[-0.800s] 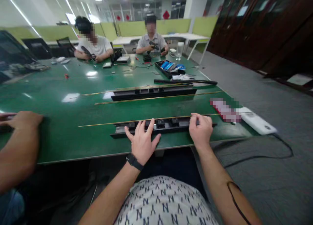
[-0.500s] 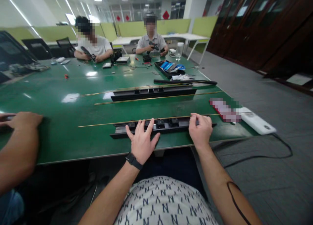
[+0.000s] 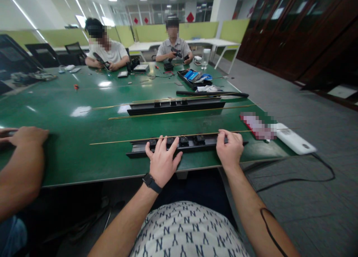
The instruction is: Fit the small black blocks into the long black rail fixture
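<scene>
A long black channel [image 3: 198,148] lies along the near edge of the green table, with several small black blocks set inside it. My left hand [image 3: 163,160], fingers spread, rests over the channel's left half and touches it. Along the channel's far side runs a thin brass-coloured rod [image 3: 117,141], sticking out past both ends. At the right end my right hand [image 3: 231,149] is closed, thumb and forefinger pinched together on the rod. The left fingertips reach close to the rod; whether they touch it I cannot tell.
A second black channel [image 3: 179,108] lies farther back, with thin rods [image 3: 128,117] by it. To the right are a red-edged phone [image 3: 253,127] and a white power strip [image 3: 295,138]. A co-worker's hand [image 3: 29,136] is at left; two people sit opposite.
The fingers of my left hand have shifted slightly and bent a little more over the channel. My right hand and the rod stay almost where they were.
</scene>
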The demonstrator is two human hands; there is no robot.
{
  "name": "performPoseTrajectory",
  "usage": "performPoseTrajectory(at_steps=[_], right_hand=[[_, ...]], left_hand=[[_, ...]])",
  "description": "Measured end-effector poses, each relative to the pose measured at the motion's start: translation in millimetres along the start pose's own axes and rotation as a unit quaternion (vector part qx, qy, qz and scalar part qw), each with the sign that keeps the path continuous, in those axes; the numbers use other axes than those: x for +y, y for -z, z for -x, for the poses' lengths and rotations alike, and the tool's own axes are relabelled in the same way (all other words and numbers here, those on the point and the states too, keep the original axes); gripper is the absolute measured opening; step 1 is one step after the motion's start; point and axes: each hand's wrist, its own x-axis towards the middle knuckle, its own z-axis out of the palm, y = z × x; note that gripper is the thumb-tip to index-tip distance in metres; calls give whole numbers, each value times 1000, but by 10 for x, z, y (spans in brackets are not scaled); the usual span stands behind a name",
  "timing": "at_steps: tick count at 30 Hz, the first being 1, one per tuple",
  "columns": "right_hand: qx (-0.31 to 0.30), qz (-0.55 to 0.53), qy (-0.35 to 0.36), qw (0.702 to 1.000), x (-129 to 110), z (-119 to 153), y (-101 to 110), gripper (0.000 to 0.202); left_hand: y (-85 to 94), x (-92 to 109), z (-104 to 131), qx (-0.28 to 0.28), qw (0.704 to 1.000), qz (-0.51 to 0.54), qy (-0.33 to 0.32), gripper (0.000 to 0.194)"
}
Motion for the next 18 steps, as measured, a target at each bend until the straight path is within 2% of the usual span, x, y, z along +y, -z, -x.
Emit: performPoseTrajectory(at_steps=[9, 18], right_hand=[[2, 1, -1, 1000, 0, 2, 3, 29], [-1, -1, -4, 1000, -13, 0, 4, 29]], left_hand=[[38, -42, -78, -14, 1000, 13, -15, 47], [48, -45, -62, -6, 1000, -1, -23, 50]])
